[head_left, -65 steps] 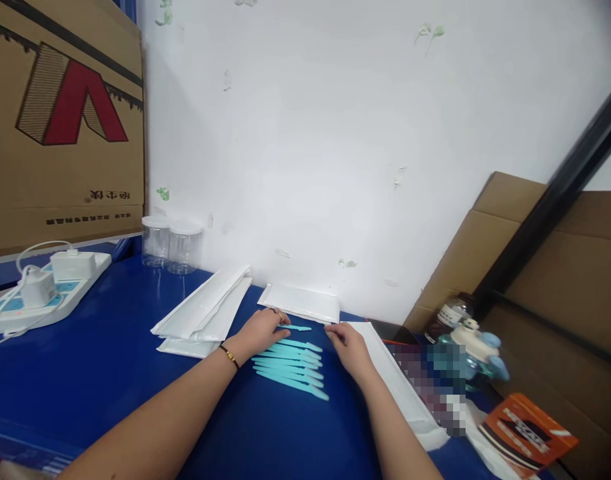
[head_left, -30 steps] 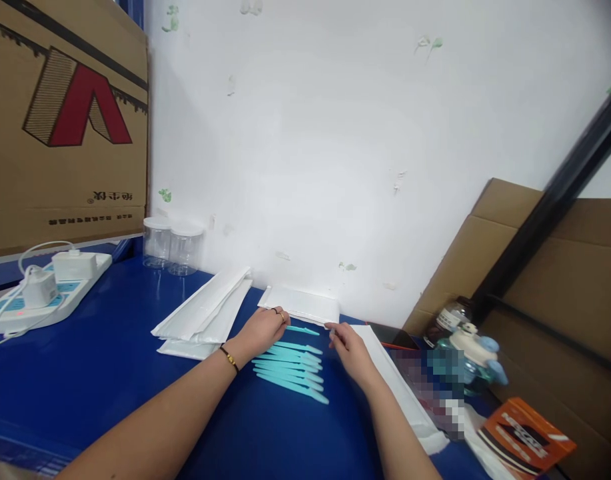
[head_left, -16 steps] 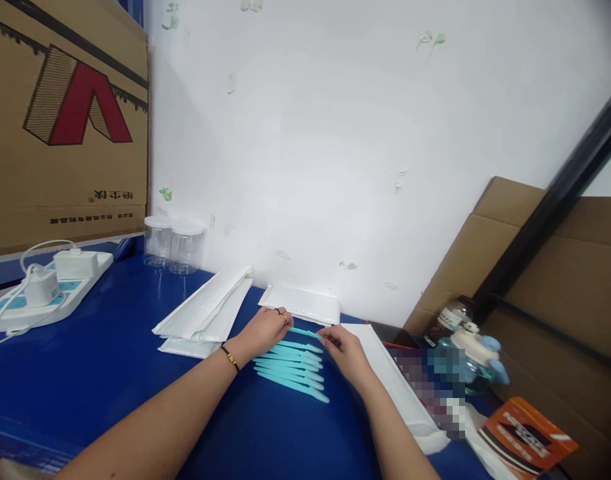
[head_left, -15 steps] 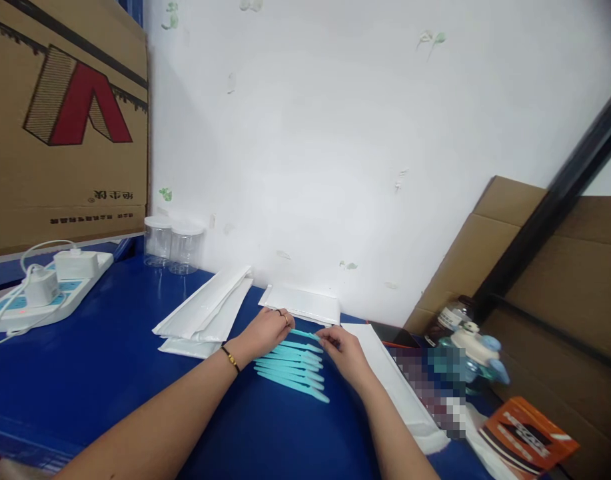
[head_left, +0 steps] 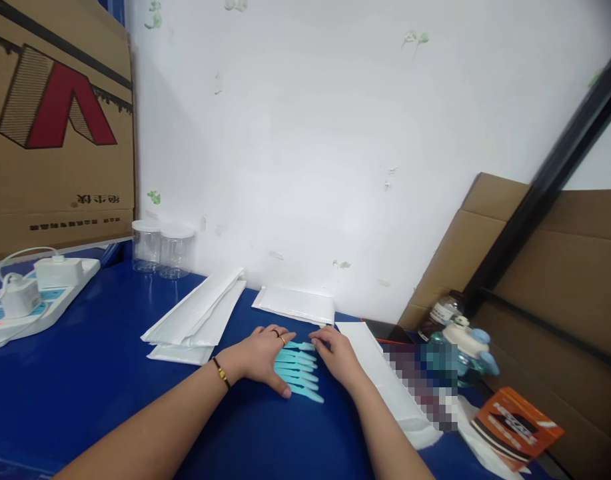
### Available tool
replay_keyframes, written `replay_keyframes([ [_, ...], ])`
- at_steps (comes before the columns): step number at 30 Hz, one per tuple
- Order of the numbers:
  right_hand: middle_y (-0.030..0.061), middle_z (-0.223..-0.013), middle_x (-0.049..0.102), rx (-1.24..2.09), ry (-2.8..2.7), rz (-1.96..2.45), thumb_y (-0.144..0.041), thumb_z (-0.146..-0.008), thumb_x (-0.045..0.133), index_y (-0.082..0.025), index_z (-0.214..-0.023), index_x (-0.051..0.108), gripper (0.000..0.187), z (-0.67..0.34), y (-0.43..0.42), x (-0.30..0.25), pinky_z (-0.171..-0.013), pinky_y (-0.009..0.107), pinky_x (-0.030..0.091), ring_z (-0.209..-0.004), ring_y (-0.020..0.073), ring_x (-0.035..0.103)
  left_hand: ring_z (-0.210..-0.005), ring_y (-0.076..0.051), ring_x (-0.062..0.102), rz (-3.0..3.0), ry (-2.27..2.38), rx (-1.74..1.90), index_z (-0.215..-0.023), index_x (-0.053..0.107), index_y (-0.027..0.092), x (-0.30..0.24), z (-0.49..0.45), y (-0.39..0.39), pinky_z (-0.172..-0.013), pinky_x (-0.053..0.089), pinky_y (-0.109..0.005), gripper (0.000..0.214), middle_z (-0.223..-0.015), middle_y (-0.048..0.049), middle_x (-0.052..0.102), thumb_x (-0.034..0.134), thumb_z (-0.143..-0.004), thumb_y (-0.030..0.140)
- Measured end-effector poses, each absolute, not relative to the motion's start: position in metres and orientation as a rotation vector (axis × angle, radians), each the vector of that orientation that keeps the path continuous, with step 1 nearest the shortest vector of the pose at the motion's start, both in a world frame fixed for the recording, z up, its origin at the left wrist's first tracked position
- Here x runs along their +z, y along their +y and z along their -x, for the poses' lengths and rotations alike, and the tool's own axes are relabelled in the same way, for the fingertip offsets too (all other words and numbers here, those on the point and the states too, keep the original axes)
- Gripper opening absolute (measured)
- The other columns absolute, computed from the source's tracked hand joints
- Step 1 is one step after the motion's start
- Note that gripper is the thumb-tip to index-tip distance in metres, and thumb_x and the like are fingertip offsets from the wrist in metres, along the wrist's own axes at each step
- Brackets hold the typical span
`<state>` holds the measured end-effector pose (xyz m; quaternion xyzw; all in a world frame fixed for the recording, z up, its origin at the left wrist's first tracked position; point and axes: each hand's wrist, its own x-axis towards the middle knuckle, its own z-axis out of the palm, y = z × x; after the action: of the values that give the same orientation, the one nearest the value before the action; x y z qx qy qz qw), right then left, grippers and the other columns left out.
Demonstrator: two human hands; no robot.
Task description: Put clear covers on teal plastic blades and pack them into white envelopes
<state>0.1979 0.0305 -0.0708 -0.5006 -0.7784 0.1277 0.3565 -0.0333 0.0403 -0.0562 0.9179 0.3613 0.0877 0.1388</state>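
Observation:
Several slim turquoise eyebrow razors with paler tips lie side by side in a row on the blue table. My left hand reaches over their left ends, thumb and fingers spread around the row, hiding those ends. At the far right corner of the row is my right hand. Its bent fingertips are at the tip of the farthest razor, loosely apart, and no razor is lifted in them.
White padded envelopes lie in a left stack, another envelope by the wall, and more at right. A power strip and clear jars stand left. A teal jug and orange packet stand right.
The razor held between both hands has come down to the far end of the row. My left hand has spread over the row's left ends. The view has shifted slightly right.

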Motion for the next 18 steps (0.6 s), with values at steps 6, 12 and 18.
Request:
replay_keyframes([
  [6, 0.0063, -0.092, 0.066, 0.306, -1.925, 1.325, -0.028, -0.084, 0.047, -0.020, -0.093, 0.069, 0.025, -0.202, 0.031, -0.071, -0.078, 0.031, 0.047, -0.084, 0.0193, 0.060, -0.111, -0.032, 0.046, -2.782, 1.146, 0.223, -0.125, 0.046, 0.019, -0.049, 0.019, 0.025, -0.090, 0.039, -0.045, 0.078, -0.119, -0.0146, 0.052, 0.066, -0.059, 0.055],
  [12, 0.0079, -0.091, 0.067, 0.330, -1.863, 1.323, -0.037, -0.084, 0.047, -0.019, -0.095, 0.069, 0.030, -0.201, 0.031, -0.070, -0.077, 0.033, 0.047, -0.082, 0.0211, 0.061, -0.094, -0.032, 0.054, -2.840, 1.372, 0.082, -0.102, 0.058, 0.008, -0.038, -0.012, 0.003, -0.072, 0.049, -0.042, 0.036, -0.098, -0.0181, 0.059, 0.058, -0.066, 0.017],
  [18, 0.0093, -0.096, 0.068, 0.538, -1.685, 1.264, -0.053, -0.084, 0.043, -0.018, -0.098, 0.069, 0.045, -0.197, 0.030, -0.070, -0.084, 0.037, 0.046, -0.091, 0.0245, 0.061, -0.089, -0.030, 0.060, -2.807, 1.321, -0.019, -0.099, 0.059, 0.005, -0.038, -0.023, 0.005, -0.078, 0.049, -0.041, 0.032, -0.098, -0.0193, 0.063, 0.052, -0.068, 0.007],
])
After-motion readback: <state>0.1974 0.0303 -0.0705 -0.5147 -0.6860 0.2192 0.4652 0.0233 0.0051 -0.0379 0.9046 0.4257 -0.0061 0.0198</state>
